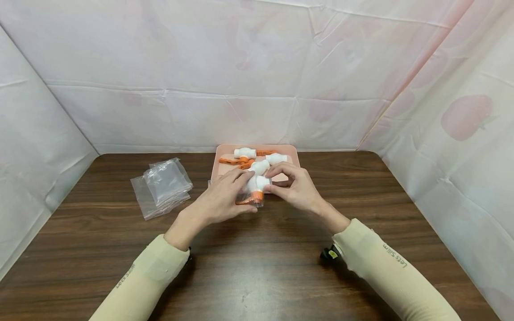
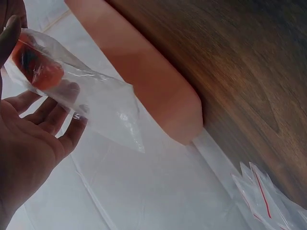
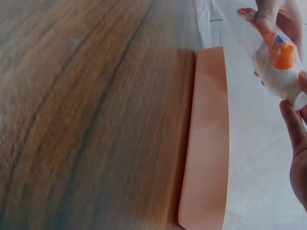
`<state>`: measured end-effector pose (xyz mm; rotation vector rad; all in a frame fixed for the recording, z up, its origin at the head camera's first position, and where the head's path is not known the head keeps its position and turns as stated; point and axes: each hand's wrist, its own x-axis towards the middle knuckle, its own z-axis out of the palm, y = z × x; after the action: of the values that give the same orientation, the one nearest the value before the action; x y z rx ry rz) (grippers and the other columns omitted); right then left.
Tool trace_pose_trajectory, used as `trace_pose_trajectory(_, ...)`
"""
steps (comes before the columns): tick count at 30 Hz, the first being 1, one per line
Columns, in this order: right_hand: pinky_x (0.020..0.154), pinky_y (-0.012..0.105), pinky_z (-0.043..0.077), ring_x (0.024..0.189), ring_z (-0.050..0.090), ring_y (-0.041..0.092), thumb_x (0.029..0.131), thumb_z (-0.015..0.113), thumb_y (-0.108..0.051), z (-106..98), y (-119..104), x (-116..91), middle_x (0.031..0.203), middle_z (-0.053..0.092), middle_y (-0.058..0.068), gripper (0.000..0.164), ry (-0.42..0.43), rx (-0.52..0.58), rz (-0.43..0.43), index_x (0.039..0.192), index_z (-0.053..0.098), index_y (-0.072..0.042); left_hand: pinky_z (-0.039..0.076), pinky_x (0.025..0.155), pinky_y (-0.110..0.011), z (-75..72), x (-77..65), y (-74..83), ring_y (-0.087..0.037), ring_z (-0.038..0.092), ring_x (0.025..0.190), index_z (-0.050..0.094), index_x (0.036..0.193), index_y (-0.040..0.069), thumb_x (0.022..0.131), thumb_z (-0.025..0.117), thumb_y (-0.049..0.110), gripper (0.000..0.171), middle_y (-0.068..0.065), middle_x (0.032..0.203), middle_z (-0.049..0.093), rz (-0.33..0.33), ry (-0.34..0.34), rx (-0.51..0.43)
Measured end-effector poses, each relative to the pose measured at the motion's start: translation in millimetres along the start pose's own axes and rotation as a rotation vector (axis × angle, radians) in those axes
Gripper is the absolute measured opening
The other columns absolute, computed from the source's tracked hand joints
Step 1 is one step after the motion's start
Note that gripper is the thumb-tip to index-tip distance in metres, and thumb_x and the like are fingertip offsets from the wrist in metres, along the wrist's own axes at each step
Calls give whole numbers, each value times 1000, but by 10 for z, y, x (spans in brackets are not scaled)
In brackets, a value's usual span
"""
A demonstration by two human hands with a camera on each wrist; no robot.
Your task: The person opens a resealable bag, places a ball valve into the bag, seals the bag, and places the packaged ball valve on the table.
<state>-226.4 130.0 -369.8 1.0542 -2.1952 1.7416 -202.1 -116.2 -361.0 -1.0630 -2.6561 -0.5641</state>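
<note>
A white ball valve (image 1: 262, 183) with an orange handle sits inside a clear plastic bag (image 2: 108, 98), held up over the front edge of the pink tray. My left hand (image 1: 218, 198) grips the bagged valve from the left, thumb below and fingers above. In the left wrist view the bag's loose end hangs past my fingers. From the other side, my right hand (image 1: 297, 187) pinches the valve's white round end between thumb and fingers. The valve's orange part (image 3: 283, 56) shows through the film in the right wrist view.
Behind the hands, the pink tray (image 1: 225, 170) carries several more white valves (image 1: 245, 153) with orange handles. A stack of clear zip bags (image 1: 166, 183) lies on the brown wooden table (image 1: 257, 267) to the left. Pale curtains (image 1: 225, 67) surround the table's back and sides.
</note>
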Motion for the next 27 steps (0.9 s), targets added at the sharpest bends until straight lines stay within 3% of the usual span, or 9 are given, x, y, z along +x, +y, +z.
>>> trace_pose_trajectory(6,81,42,60,106,64,36,79,78,19,90,-186,5,107,66,24,23,3,-15,0,98,67,11,46,98,-51,-5,19,47,-28,54,120,52,145,4,82,85,49,84,-13,134,55,1,14,-1)
trace_pose_trajectory(13,84,38,59,108,64,32,81,78,17,122,10,-10,108,67,17,25,21,36,2,102,69,6,48,95,-47,-2,26,66,-27,58,112,57,137,5,81,86,49,76,-10,127,58,-15,37,-6)
trace_pose_trajectory(18,88,41,58,109,64,32,84,78,12,110,62,-14,113,63,16,27,-8,106,-11,107,67,4,48,95,-44,-2,21,58,-28,58,111,58,133,3,80,87,45,73,-11,123,59,-40,63,-37)
trace_pose_trajectory(23,80,44,59,99,63,24,92,75,2,68,9,-25,111,64,12,13,-45,-51,-10,103,69,-3,49,94,-43,6,6,28,-27,56,111,58,133,-1,80,87,43,75,-13,123,58,-96,66,-45)
trace_pose_trajectory(27,69,39,57,84,66,25,96,74,-11,75,-31,-32,99,69,4,17,-120,-140,93,113,69,-9,51,90,-43,14,-5,11,-26,56,109,58,131,0,80,87,42,73,-13,122,58,-122,83,-33)
